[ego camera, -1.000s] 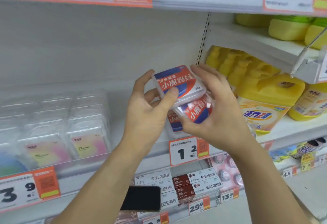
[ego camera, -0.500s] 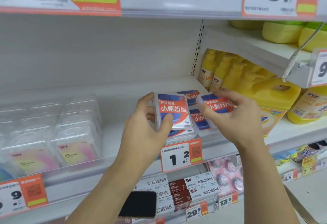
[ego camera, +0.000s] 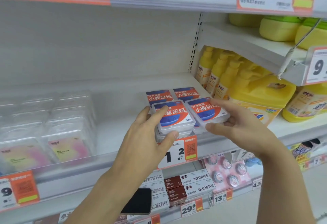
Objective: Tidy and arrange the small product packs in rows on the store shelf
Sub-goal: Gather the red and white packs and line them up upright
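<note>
Small clear packs with red and blue labels lie flat on the white shelf (ego camera: 116, 135). My left hand (ego camera: 148, 135) grips the front left pack (ego camera: 174, 117), thumb at its near edge and a finger on its label. My right hand (ego camera: 237, 123) holds the front right pack (ego camera: 208, 111) between thumb and fingers. Both packs sit on top of low stacks side by side at the shelf front. Two more packs (ego camera: 159, 96) lie behind them in a second row.
Clear blister packs (ego camera: 69, 146) with pink and yellow cards fill the shelf's left part. Yellow detergent bottles (ego camera: 256, 91) stand just right of the packs, past the upright divider. A price tag (ego camera: 177, 153) hangs at the shelf edge. A black phone (ego camera: 138, 200) lies on the lower shelf.
Both hands came down from chest height to the shelf. The two packs, first stacked in the hands, then held upright and apart, now lie flat side by side on the front stacks.
</note>
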Demonstrator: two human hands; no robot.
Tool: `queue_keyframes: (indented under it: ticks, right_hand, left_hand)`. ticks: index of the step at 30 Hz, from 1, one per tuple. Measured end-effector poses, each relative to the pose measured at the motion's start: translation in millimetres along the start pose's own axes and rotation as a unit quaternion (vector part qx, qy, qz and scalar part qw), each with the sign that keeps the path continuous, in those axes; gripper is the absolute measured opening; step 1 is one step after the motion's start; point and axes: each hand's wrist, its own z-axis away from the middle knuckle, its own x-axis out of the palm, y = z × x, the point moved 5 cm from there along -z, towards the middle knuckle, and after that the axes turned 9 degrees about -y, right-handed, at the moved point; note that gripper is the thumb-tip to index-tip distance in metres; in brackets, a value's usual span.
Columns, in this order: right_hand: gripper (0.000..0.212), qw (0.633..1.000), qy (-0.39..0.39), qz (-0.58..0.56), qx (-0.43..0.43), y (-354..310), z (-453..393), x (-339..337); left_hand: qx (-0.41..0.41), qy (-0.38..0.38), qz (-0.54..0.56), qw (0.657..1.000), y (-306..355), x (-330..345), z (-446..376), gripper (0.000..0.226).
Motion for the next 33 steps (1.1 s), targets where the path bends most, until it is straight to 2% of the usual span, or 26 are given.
queue_keyframes:
  ticks: [3,10,15,18,24,33]
  right_hand:
    - [0.072,0.999,-0.003,0.039,-0.006,-5,0,2]
    - [0.085,0.999,0.015,0.039,-0.014,-5,1,1]
    - [0.081,0.998,0.027,0.061,-0.014,-5,-1,3]
    - [0.096,0.998,0.018,0.056,-0.022,-2,0,4]
    - [0.075,0.998,0.016,0.056,-0.039,3,-1,2]
    - [0.056,0.994,0.029,0.077,-0.069,3,2,0]
  left_hand:
    - [0.0,0.001,0.0,1.0,3,-1,1,0.07]
    - [-0.014,-0.02,-0.027,0.999,-1,-7,0,0.069]
    - [-0.045,-0.027,-0.025,0.998,0,-2,3,0.071]
    - [-0.039,-0.017,-0.046,0.998,5,1,5,0.072]
    - [-0.019,0.0,-0.092,0.996,11,5,5,0.069]
    - [-0.014,0.017,-0.032,0.999,1,4,10,0.068]
